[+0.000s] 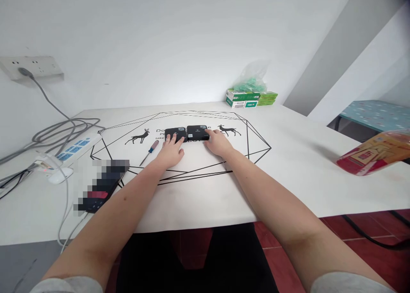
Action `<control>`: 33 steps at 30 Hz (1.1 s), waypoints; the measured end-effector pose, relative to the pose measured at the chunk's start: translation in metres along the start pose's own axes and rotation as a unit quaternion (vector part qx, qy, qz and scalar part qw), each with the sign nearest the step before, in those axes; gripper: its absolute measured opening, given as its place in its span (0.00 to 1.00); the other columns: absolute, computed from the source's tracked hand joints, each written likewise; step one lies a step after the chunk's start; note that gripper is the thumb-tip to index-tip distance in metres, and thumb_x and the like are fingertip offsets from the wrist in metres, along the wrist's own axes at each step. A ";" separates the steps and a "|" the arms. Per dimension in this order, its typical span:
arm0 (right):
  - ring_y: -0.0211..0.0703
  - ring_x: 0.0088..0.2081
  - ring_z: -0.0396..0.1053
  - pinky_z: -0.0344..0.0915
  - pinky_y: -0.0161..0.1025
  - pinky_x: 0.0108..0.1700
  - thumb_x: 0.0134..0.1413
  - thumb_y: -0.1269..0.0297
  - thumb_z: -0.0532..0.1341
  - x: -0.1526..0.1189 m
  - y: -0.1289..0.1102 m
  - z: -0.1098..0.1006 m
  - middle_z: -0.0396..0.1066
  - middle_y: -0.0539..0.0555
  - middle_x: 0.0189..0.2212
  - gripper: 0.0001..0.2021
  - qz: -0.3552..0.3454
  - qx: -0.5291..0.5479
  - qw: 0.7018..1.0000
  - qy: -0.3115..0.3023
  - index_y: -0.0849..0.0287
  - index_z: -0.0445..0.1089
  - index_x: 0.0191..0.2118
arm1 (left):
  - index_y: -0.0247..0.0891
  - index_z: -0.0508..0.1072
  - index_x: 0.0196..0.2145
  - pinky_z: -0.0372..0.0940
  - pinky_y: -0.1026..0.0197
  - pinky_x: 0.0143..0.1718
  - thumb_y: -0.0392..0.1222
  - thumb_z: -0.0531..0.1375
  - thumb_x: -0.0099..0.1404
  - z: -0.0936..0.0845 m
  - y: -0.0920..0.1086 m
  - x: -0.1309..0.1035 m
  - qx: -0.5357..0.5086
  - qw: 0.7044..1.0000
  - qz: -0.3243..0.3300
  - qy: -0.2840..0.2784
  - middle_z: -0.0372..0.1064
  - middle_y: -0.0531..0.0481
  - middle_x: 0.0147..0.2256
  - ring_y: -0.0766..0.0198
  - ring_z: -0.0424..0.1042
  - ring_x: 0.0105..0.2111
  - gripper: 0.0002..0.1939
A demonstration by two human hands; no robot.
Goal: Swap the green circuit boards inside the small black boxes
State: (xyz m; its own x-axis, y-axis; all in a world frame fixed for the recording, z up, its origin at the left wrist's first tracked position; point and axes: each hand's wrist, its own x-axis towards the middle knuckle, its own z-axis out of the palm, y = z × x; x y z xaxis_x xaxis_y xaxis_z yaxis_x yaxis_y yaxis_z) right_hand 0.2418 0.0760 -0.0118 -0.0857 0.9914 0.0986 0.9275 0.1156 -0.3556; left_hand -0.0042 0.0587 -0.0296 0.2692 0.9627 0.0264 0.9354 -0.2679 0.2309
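Two flat black boxes lie side by side on the printed white table cover, the left box [175,133] and the right box [197,133], each with a small label. My left hand [172,151] rests with spread fingers on the near edge of the left box. At the right end of the other box, my right hand [218,142] has its thumb and fingers against the side and corner; its grip is partly hidden. A screwdriver [153,147] with a blue and red handle lies left of my left hand.
A phone [110,184], partly pixelated, lies near my left forearm. Further left are a power strip [78,147], a white mouse [60,175] and grey cables. Green boxes [243,97] with a plastic bag stand at the back. A red and yellow package [368,154] sits at right.
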 end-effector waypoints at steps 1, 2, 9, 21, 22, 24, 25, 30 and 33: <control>0.64 0.70 0.65 0.65 0.53 0.70 0.72 0.60 0.58 0.001 0.000 0.001 0.65 0.65 0.72 0.30 -0.016 -0.003 1.000 -0.006 0.54 0.60 0.76 | 0.39 0.53 0.81 0.43 0.34 0.78 0.47 0.52 0.80 0.000 -0.002 0.002 -0.005 1.000 -0.002 0.000 0.37 0.37 0.82 0.34 0.34 0.81 0.36; 0.64 0.71 0.65 0.64 0.53 0.71 0.73 0.60 0.57 0.002 0.000 0.003 0.66 0.63 0.72 0.29 -0.028 -0.007 1.000 -0.012 0.54 0.62 0.76 | 0.39 0.54 0.81 0.42 0.34 0.78 0.47 0.53 0.79 -0.001 -0.005 0.003 -0.012 1.000 -0.003 0.002 0.37 0.37 0.82 0.35 0.34 0.81 0.36; 0.62 0.64 0.72 0.69 0.53 0.65 0.73 0.65 0.54 0.014 0.000 0.005 0.71 0.64 0.67 0.24 -0.030 -0.028 0.999 -0.014 0.54 0.70 0.69 | 0.37 0.65 0.74 0.49 0.40 0.77 0.32 0.53 0.77 0.005 -0.016 0.018 -0.079 0.993 -0.017 0.086 0.50 0.36 0.79 0.41 0.44 0.80 0.30; 0.74 0.73 0.58 0.58 0.70 0.72 0.67 0.50 0.64 0.058 -0.031 0.002 0.61 0.66 0.75 0.33 -0.105 -0.087 0.986 -0.094 0.50 0.64 0.73 | 0.37 0.74 0.59 0.69 0.45 0.57 0.37 0.55 0.81 0.001 -0.019 0.022 -0.022 0.976 -0.151 0.156 0.77 0.32 0.54 0.40 0.77 0.57 0.14; 0.75 0.74 0.57 0.56 0.72 0.73 0.66 0.47 0.65 0.065 -0.030 0.002 0.60 0.66 0.76 0.35 -0.105 -0.087 0.985 -0.103 0.49 0.63 0.74 | 0.37 0.73 0.59 0.69 0.46 0.57 0.38 0.55 0.81 0.001 -0.019 0.022 -0.020 0.976 -0.151 0.155 0.77 0.32 0.54 0.40 0.77 0.57 0.14; 0.76 0.76 0.53 0.55 0.73 0.73 0.61 0.41 0.68 0.077 -0.024 0.002 0.55 0.65 0.78 0.43 -0.107 -0.080 0.983 -0.124 0.46 0.59 0.77 | 0.37 0.73 0.59 0.69 0.46 0.57 0.38 0.55 0.81 0.001 -0.017 0.022 -0.017 0.977 -0.150 0.154 0.76 0.32 0.54 0.40 0.77 0.57 0.14; 0.75 0.77 0.51 0.55 0.73 0.74 0.59 0.38 0.69 0.081 -0.021 0.003 0.53 0.64 0.79 0.46 -0.108 -0.075 0.983 -0.131 0.45 0.57 0.78 | 0.37 0.73 0.59 0.69 0.47 0.57 0.38 0.55 0.81 0.001 -0.016 0.022 -0.015 0.976 -0.150 0.154 0.76 0.32 0.54 0.40 0.76 0.57 0.14; 0.74 0.79 0.43 0.50 0.71 0.76 0.58 0.32 0.67 0.087 -0.011 0.011 0.48 0.61 0.81 0.50 -0.112 -0.051 0.985 -0.118 0.44 0.52 0.79 | 0.38 0.72 0.58 0.67 0.47 0.58 0.37 0.56 0.80 -0.001 -0.011 0.020 -0.011 0.975 -0.154 0.157 0.75 0.32 0.55 0.41 0.75 0.59 0.13; 0.71 0.77 0.48 0.54 0.66 0.76 0.56 0.34 0.69 0.085 -0.012 0.010 0.54 0.62 0.78 0.49 -0.120 -0.038 0.985 -0.118 0.46 0.55 0.77 | 0.38 0.71 0.60 0.67 0.47 0.58 0.38 0.56 0.80 -0.001 -0.009 0.019 -0.013 0.975 -0.154 0.159 0.75 0.32 0.56 0.40 0.74 0.59 0.14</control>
State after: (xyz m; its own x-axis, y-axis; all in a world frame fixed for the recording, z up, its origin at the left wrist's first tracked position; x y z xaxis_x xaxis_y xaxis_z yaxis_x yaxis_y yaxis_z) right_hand 0.2199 0.1597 -0.0085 -0.3799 0.9237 -0.0503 0.8937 0.3525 -0.2774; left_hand -0.0079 0.0796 -0.0298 -0.1117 0.9617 0.2505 0.9532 0.0324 0.3006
